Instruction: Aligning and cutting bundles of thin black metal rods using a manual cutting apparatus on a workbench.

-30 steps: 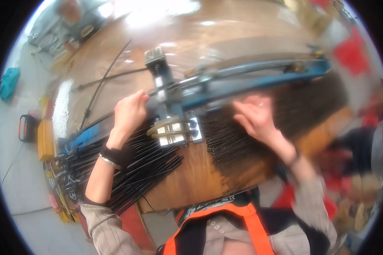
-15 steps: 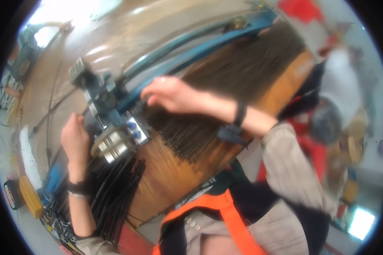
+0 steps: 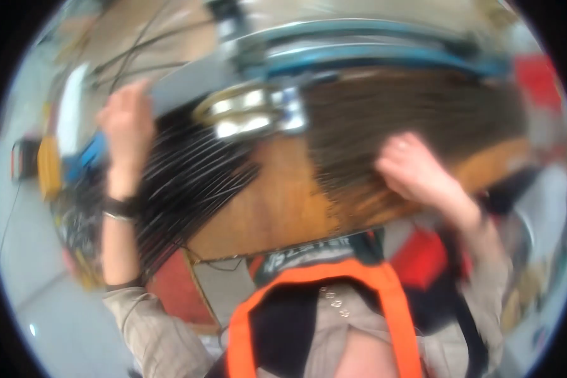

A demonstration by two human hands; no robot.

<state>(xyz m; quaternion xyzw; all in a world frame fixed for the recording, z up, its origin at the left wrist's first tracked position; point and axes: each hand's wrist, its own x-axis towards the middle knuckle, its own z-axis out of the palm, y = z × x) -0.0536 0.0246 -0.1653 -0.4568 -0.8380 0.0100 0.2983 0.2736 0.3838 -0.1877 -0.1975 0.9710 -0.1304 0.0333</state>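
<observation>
My left hand (image 3: 129,123) is raised at the left, beside the black rods; its fingers are curled closed, and blur hides what they hold, if anything. My right hand (image 3: 416,169) is over the near part of a wide layer of dark, thin coil springs (image 3: 365,135). Its fingers bend down and together; whether a spring is between them cannot be made out. Between my hands stands a small bench machine with a shiny metal block and a brass-coloured ring (image 3: 211,108). A heap of long black rods (image 3: 183,179) lies to the left of it.
Blue curved rails (image 3: 372,58) run along the back of the wooden bench (image 3: 277,195). At the left are a yellow block (image 3: 49,169) and a blue object (image 3: 89,154). A red panel (image 3: 179,293) is below the bench's front edge.
My view has swung, so the machine sits higher in it. My right hand has left the machine's side and moved right and nearer, over the springs. My left hand stays at the left, still curled.
</observation>
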